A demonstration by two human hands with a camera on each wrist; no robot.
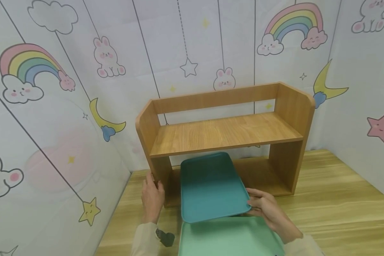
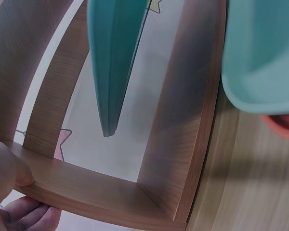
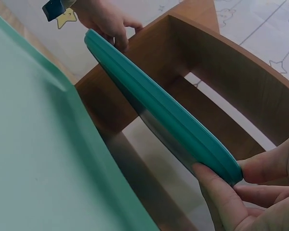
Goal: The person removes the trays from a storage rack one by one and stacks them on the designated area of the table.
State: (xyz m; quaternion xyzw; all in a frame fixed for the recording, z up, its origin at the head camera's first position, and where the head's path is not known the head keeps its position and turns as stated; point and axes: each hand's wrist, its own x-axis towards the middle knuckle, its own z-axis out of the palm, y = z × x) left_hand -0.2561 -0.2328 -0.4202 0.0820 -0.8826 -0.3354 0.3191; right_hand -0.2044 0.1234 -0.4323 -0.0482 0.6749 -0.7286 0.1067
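A teal tray (image 1: 212,192) is held tilted, its far end inside the lower bay of a wooden desk shelf (image 1: 225,133). My right hand (image 1: 270,211) pinches the tray at its near right corner, thumb on one face and fingers on the other in the right wrist view. At the shelf's left side panel, my left hand (image 1: 153,197) grips the front edge; in the left wrist view its thumb lies inside the panel (image 2: 111,195) and its fingers outside. A light green tray (image 1: 227,236) lies in front of the shelf, below the teal one.
Under the light green tray, a red rim (image 2: 285,126) shows in the left wrist view. The shelf stands on a wood-grain table (image 1: 336,209), close to a patterned cloth wall (image 1: 192,46) at the back. More cloth hangs on the left and right.
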